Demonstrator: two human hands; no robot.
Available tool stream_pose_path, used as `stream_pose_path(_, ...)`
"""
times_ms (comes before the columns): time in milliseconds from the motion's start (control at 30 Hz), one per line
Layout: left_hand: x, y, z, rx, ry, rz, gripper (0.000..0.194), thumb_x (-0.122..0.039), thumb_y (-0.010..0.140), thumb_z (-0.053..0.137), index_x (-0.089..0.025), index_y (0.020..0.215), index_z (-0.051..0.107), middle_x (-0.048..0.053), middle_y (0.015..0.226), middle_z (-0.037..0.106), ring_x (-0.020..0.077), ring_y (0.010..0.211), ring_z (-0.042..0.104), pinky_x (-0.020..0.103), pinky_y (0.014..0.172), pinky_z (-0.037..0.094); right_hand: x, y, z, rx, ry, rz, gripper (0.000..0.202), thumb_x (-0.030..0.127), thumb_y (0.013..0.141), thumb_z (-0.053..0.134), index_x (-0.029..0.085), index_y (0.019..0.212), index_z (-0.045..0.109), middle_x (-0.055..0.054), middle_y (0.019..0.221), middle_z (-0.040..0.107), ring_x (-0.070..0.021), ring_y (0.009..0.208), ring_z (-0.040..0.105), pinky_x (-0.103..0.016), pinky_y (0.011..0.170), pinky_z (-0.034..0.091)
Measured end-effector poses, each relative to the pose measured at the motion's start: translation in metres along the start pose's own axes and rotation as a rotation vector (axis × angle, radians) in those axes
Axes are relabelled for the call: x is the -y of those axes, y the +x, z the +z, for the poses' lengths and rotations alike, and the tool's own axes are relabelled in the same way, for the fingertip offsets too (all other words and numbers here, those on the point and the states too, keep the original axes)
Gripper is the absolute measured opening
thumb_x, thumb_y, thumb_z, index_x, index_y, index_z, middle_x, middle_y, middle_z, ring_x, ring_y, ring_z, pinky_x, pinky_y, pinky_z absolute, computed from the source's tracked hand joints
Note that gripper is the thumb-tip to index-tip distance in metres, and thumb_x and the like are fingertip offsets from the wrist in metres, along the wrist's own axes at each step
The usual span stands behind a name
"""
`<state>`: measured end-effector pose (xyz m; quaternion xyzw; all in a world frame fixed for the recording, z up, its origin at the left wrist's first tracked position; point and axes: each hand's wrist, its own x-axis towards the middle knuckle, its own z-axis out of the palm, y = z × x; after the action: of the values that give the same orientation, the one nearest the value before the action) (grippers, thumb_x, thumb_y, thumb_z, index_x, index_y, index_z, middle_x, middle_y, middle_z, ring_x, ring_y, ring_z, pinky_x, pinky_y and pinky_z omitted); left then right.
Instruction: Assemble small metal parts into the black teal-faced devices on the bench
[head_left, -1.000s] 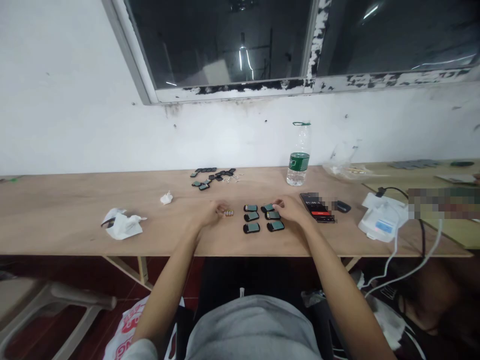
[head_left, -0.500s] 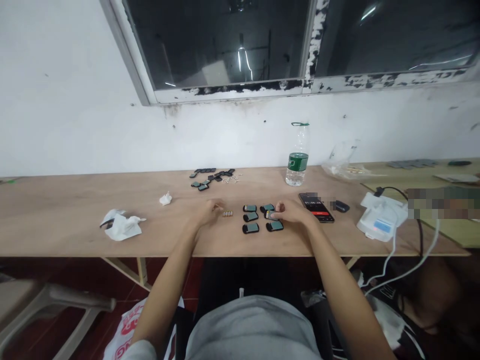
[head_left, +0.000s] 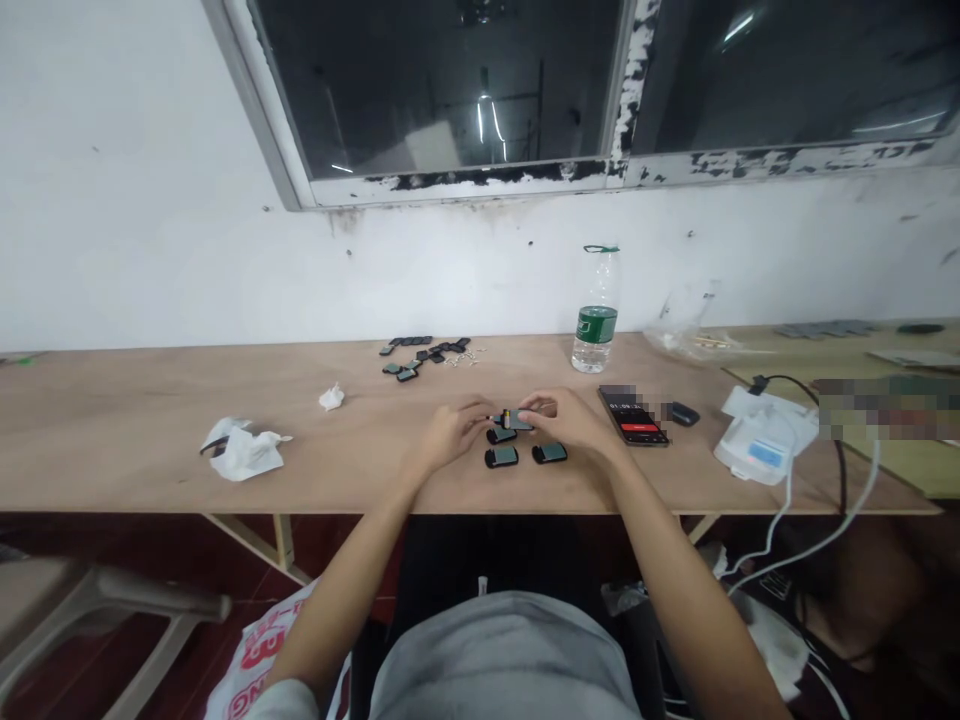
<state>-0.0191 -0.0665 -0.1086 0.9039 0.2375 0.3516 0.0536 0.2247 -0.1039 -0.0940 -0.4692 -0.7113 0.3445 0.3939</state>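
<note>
My right hand [head_left: 559, 415] pinches a small flat black piece with a grey-green panel [head_left: 517, 419], which has a yellow spot at its left end. Close by on the left, my left hand [head_left: 459, 430] has its fingertips drawn together at that end; whatever they hold is too small to make out. Similar black pieces lie below the hands: one [head_left: 502, 436] just under the held piece, another [head_left: 502, 457] nearer the front edge, and a third [head_left: 550, 453] to the right. The row of small metallic cylinders is hidden behind my left hand.
Farther back lie several more black pieces [head_left: 407, 375] and small white bits [head_left: 461, 358]. A water bottle [head_left: 595, 340], a phone [head_left: 634, 415], a black fob-like object [head_left: 683, 413] and a white device with cables [head_left: 765, 435] stand to the right. Crumpled tissue [head_left: 247, 455] lies left.
My right hand has lifted the black piece and brought it left. My left hand has moved right from beside the metallic cylinders to meet it.
</note>
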Motion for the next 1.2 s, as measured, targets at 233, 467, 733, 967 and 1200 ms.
stream_pose_path(233,-0.007,0.001,0.012,-0.061,0.068,0.114,0.028,-0.023,0.100,0.051,-0.022,0.123,0.067,0.009,0.120,0.071,0.0218,0.108,0.069,0.035,0.091,0.058,0.004,0.000,0.005,0.008,0.019,-0.051,0.025,0.036,0.085,0.069,0.018,0.101,0.074,-0.006,0.086,0.076,-0.0197,0.074,0.071,-0.027,0.065,0.055)
stream_pose_path(467,0.005,-0.005,0.016,-0.085,0.144,0.196,0.039,-0.011,0.099,0.044,-0.025,0.130,0.063,0.008,0.127,0.068,0.0217,0.113,0.068,0.036,0.092,0.059,0.005,-0.001,0.006,0.010,0.077,-0.026,0.026,0.040,0.084,0.071,0.018,0.099,0.074,-0.007,0.085,0.077,-0.0209,0.077,0.072,-0.029,0.067,0.058)
stream_pose_path(733,0.010,-0.008,0.019,-0.170,0.132,0.249,0.045,-0.004,0.097,0.039,-0.025,0.127,0.064,0.010,0.127,0.068,0.0209,0.114,0.067,0.037,0.092,0.059,0.000,0.002,0.008,0.047,0.238,-0.023,0.031,0.043,0.082,0.075,0.018,0.099,0.071,-0.008,0.090,0.077,-0.0210,0.079,0.073,-0.033,0.073,0.061)
stream_pose_path(967,0.009,-0.006,0.019,-0.104,0.089,0.152,0.034,-0.016,0.101,0.044,-0.024,0.126,0.066,0.008,0.130,0.067,0.0205,0.116,0.067,0.037,0.098,0.058,0.005,0.002,0.009,-0.001,0.228,0.009,0.025,0.037,0.081,0.076,0.016,0.093,0.072,-0.008,0.085,0.076,-0.0196,0.075,0.072,-0.032,0.071,0.061)
stream_pose_path(1200,0.008,-0.009,0.015,-0.064,0.064,0.137,0.031,-0.024,0.100,0.051,-0.026,0.127,0.066,0.008,0.134,0.066,0.0222,0.116,0.067,0.037,0.098,0.058,0.001,0.003,0.010,0.036,0.252,0.031,0.027,0.038,0.081,0.076,0.016,0.094,0.071,-0.008,0.085,0.075,-0.0188,0.076,0.071,-0.030,0.071,0.061)
